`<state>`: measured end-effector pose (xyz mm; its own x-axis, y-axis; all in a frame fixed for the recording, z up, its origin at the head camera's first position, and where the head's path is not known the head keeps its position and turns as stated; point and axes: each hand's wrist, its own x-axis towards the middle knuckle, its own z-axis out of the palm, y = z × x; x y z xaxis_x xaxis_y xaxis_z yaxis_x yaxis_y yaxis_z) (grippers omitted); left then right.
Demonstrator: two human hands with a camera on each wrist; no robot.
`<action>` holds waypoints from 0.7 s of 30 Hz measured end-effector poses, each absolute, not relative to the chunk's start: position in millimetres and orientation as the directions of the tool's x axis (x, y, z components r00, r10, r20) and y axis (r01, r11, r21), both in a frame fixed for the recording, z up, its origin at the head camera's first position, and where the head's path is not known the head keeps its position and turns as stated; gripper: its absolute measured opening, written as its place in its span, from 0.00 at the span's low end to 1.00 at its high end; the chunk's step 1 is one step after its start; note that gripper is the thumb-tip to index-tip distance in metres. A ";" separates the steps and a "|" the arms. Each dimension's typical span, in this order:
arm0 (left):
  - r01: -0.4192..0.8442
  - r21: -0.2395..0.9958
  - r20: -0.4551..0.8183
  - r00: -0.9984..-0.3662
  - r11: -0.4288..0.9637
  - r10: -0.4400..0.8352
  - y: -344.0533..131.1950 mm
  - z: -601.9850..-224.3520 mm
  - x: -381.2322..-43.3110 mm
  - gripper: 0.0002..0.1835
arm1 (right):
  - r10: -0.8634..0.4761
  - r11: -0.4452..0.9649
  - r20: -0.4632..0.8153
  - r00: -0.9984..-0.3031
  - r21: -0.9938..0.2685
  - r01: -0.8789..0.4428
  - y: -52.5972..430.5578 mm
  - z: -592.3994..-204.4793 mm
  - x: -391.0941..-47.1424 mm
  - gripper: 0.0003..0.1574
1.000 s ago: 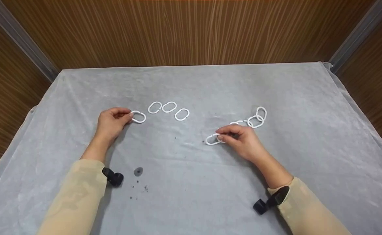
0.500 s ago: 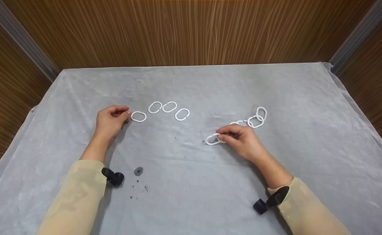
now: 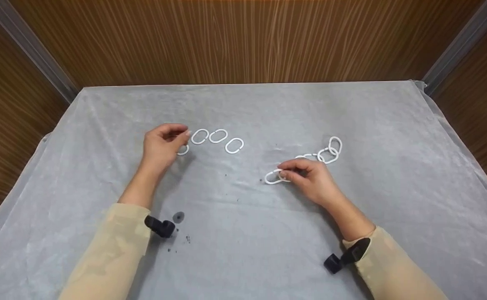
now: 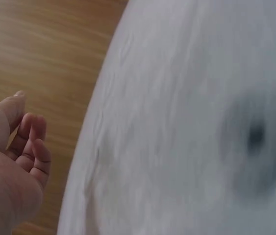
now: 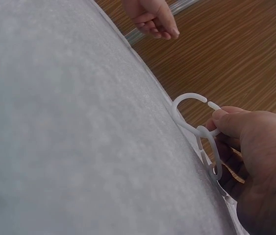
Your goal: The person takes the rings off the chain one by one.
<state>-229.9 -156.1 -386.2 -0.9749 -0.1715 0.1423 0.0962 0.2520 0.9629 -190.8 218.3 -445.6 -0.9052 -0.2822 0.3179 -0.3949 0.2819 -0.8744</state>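
Observation:
My left hand (image 3: 163,146) is held above the table, fingers loosely curled and holding nothing. In the head view it partly covers a loose white oval chain link (image 3: 183,150). To its right lie three more loose links, a left one (image 3: 200,136), a middle one (image 3: 218,136) and a right one (image 3: 234,146), each with a small gap. My right hand (image 3: 310,179) pinches the end link (image 5: 189,96) of a white chain between thumb and fingers. Another link (image 5: 215,154) hangs through it. More of the chain (image 3: 328,155) trails behind the hand, partly hidden by it.
A grey cloth (image 3: 226,233) covers the table. A dark round spot (image 3: 178,217) and small specks mark it at the front left. Wood-grain panels (image 3: 243,41) stand behind and at both sides.
My left hand let go of the leftmost loose link, drew back slightly, then lifted and moved right over it. The right hand keeps its grip, almost still.

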 end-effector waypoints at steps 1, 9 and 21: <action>0.106 0.967 0.145 -0.976 0.233 -0.161 -150.5 -385.4 -229.2 0.13 | -0.281 0.282 0.320 -0.905 -0.874 -0.396 218.4 -445.7 -190.9 0.09; 0.175 0.977 0.181 -0.982 0.122 -0.045 -105.7 -389.3 -219.7 0.09 | -0.271 0.264 0.334 -0.903 -0.876 -0.403 218.3 -445.4 -191.0 0.08; 0.243 0.963 0.231 -0.967 0.115 0.108 -58.4 -400.3 -206.1 0.11 | -0.265 0.261 0.354 -0.897 -0.869 -0.420 218.1 -446.8 -191.0 0.07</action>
<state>-206.1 -58.4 -400.3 -0.9669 0.1077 0.2311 0.2430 0.1148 0.9632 -191.0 218.1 -446.8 -0.8972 -0.2647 0.3535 -0.4196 0.2612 -0.8693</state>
